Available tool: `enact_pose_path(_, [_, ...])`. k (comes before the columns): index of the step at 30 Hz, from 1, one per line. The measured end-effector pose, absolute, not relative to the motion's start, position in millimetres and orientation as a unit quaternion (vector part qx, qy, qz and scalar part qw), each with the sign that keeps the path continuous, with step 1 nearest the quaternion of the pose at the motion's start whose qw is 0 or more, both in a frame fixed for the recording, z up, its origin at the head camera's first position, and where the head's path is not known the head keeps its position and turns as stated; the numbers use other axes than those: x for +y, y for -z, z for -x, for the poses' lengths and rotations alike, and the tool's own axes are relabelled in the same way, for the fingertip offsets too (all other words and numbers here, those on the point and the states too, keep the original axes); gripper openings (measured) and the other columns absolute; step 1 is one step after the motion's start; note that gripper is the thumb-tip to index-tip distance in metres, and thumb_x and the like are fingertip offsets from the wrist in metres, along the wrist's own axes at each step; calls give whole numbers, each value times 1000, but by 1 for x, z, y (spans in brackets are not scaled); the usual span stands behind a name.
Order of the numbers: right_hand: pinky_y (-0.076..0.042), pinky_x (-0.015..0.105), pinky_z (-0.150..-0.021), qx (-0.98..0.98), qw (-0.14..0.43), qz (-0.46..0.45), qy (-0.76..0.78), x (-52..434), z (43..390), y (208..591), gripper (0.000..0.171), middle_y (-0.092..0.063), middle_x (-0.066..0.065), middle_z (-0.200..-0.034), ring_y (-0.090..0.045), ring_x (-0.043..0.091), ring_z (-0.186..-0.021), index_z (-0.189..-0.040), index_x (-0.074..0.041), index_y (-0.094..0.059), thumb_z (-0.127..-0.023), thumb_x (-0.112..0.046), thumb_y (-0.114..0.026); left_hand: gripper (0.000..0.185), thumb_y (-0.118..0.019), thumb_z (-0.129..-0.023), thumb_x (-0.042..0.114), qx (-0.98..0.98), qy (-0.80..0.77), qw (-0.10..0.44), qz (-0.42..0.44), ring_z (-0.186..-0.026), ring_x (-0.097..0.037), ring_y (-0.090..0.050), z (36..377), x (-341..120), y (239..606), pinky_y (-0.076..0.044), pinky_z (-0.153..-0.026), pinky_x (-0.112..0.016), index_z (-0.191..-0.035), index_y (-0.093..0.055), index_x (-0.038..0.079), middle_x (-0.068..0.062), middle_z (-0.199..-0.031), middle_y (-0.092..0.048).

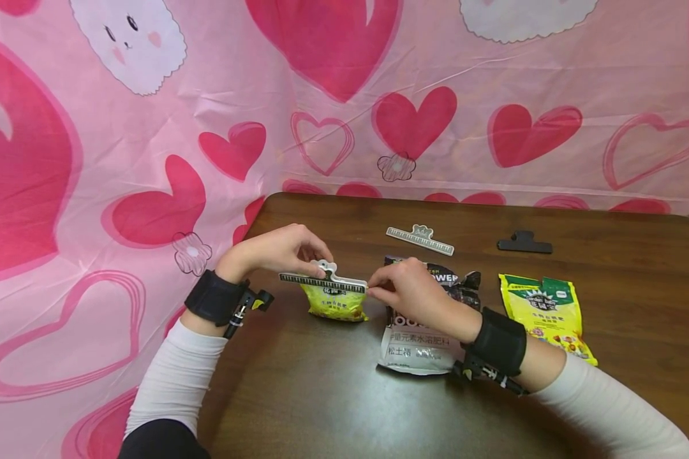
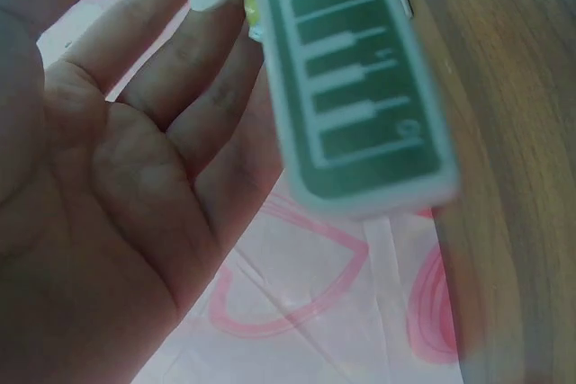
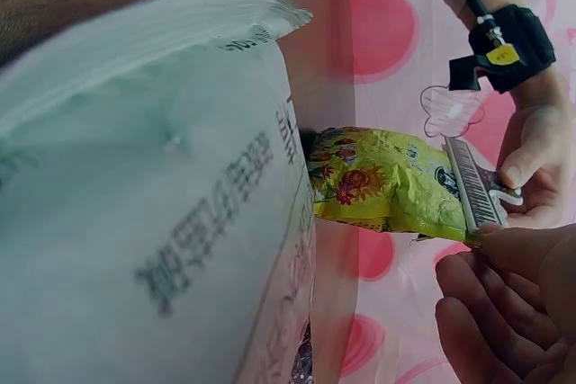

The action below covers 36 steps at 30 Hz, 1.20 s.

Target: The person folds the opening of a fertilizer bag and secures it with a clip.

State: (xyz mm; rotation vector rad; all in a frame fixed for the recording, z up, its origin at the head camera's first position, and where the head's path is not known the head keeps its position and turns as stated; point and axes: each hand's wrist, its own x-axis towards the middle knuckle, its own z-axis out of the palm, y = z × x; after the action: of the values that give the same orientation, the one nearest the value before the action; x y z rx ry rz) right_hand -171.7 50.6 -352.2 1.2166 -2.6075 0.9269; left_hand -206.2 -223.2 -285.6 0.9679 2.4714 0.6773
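A small yellow flower-printed pouch (image 1: 334, 303) stands on the table (image 1: 321, 395), its top under a white ruler-marked sealing clip (image 1: 323, 281) pinched between left hand (image 1: 284, 250) and right hand (image 1: 410, 294) fingers.

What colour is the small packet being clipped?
Yellow-green small packet, flower print; clearest in the right wrist view.

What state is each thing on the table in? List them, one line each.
Small yellow bag: top clamped by a ruler clip, held by both hands.
Left hand: pinching the clip.
Right hand: pinching the clip's end.
Black-and-white bag: lying flat, unclipped.
Green-and-yellow bag: lying flat, unclipped.
Spare ruler clip: unused.
Black clip: unused.
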Motion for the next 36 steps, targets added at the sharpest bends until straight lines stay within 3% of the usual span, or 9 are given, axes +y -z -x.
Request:
enact_pose_path(17, [-54, 20, -67, -846, -14, -395, -358, 48, 175, 352, 13, -76, 1, -87, -70, 6, -76, -101, -9, -75, -88, -15, -74, 37, -86, -76, 14, 874, -289, 209, -329, -75, -12, -62, 204, -233, 299, -56, -71, -28, -110, -75, 12, -1, -94, -75])
enact_pose_path(32, [-53, 19, -68, -842, -63, -374, -382, 38, 176, 355, 17, -77, 1, -88, -71, 6, -76, -104, -8, -74, -89, -14, -73, 31, -81, -81, 13, 879, -282, 219, -317, -83, -10, -70, 205, -243, 308, -57, -77, -28, -110, -73, 6, -3, -92, -76])
enact_pose_path(36, [-53, 20, -62, -834, -106, -355, -409, 30, 181, 358, 18, -77, 7, -87, -71, 10, -69, -106, -6, -73, -90, -13, -71, 34, -80, -81, 13, 886, -281, 223, -295, -88, -13, -72, 207, -250, 312, -58, -81, -31, -113, -71, 3, -5, -95, -76])
